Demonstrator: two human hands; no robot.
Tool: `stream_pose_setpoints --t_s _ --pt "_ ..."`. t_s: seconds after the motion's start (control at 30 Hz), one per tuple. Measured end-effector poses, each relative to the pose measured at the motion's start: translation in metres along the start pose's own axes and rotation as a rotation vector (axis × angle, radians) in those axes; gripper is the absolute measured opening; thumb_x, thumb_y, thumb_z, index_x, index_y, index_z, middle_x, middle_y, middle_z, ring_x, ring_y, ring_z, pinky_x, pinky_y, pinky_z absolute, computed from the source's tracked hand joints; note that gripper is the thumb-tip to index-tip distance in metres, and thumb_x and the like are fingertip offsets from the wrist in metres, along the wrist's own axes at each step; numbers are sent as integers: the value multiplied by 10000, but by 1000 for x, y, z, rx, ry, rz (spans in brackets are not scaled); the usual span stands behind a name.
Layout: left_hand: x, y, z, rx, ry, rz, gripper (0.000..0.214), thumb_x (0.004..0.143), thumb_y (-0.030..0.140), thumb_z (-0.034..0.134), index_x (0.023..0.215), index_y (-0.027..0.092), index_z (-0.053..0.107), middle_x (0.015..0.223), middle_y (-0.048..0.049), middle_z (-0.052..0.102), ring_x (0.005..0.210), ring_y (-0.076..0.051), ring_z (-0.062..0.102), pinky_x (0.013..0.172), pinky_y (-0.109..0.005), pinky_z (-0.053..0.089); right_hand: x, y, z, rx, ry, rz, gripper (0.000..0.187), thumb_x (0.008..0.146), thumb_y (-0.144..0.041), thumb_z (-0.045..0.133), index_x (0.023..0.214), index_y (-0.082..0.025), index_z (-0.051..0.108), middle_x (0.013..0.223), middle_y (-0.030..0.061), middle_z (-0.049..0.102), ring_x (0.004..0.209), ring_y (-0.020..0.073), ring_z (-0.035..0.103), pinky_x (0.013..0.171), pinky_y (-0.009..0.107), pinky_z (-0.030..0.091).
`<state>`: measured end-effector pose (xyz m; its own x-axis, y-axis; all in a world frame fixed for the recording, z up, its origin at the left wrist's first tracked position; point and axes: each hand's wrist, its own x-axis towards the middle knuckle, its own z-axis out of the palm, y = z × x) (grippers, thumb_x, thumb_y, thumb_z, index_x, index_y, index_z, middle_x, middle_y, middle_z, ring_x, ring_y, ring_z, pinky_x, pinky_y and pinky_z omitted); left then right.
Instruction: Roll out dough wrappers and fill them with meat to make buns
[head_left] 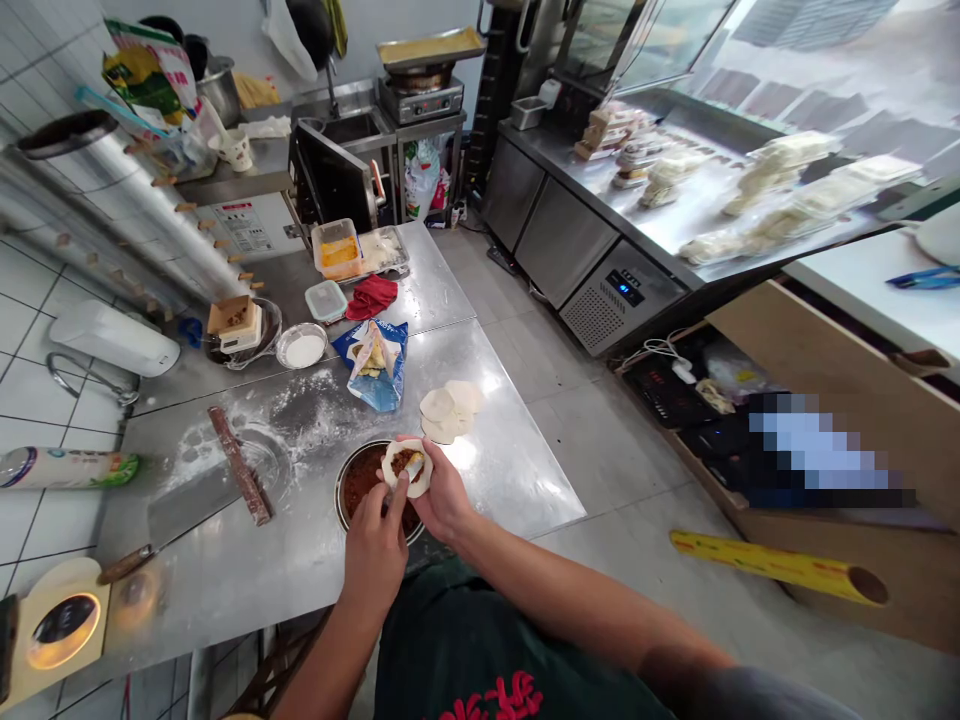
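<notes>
My right hand (444,492) cups a round dumpling wrapper (407,467) with a dab of brown filling in its middle. It holds the wrapper just above a metal bowl of minced filling (354,482) at the table's front edge. My left hand (377,540) grips a thin spatula (398,484) whose tip touches the filling on the wrapper. A small stack of flat wrappers (450,408) lies on the steel table (510,470) just beyond the bowl.
An open blue bag (377,365) lies behind the wrappers, by a flour dish (301,348), a red cloth (371,296) and a lidded tub (337,248). To the left are a cleaver (184,512) and a dark stick (240,465) on floured steel. A yellow tube (772,566) lies on the floor.
</notes>
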<state>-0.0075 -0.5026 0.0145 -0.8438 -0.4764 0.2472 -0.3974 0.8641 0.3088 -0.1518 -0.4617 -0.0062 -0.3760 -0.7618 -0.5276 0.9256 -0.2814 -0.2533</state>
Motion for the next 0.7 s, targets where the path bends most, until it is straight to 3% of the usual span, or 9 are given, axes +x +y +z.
stream_pose_setpoints --t_s 0.1,0.2,0.3,0.43,0.6,0.7 --pt "-1 9 4 -69 -37 -57 616 988 91 453 1562 314 443 1168 -100 625 1118 -206 648 957 -341 573 -2 -3 -4 32 8 0 319 986 -435 536 1047 -198 741 958 84 756 921 258 699 865 479 612" --pt "-1 15 1 -101 27 -154 572 995 107 470 1535 296 491 1145 -98 627 1077 -197 658 922 -318 570 -4 -8 -7 58 -41 17 351 989 -462 519 1105 -204 727 1004 87 756 956 269 697 879 498 605" --pt "3 16 -3 -86 14 -135 568 993 99 465 1527 292 500 1127 -88 636 1062 -196 665 901 -314 574 -5 -13 -8 72 -32 43 358 990 -454 510 1099 -189 726 1005 89 755 959 274 702 879 485 601" --pt "7 12 1 -26 -9 -116 579 991 113 485 1540 295 478 1143 -91 640 1070 -198 664 909 -317 570 -4 -15 -10 60 -16 66 369 1005 -439 482 1090 -174 724 983 97 755 929 266 709 871 465 597" --pt "2 5 4 41 -69 35 602 968 58 450 1521 292 494 1181 -94 657 1107 -206 664 954 -341 563 -3 -19 -17 51 -2 118 405 1012 -480 472 1088 -160 708 966 107 751 888 263 712 844 458 596" --pt "-3 -12 -6 -36 -93 -69 531 995 103 419 1496 256 510 1210 -106 677 1139 -205 671 962 -324 551 -6 -33 -26 -2 55 166 387 1005 -467 484 1094 -160 701 952 105 756 850 248 716 803 412 592"
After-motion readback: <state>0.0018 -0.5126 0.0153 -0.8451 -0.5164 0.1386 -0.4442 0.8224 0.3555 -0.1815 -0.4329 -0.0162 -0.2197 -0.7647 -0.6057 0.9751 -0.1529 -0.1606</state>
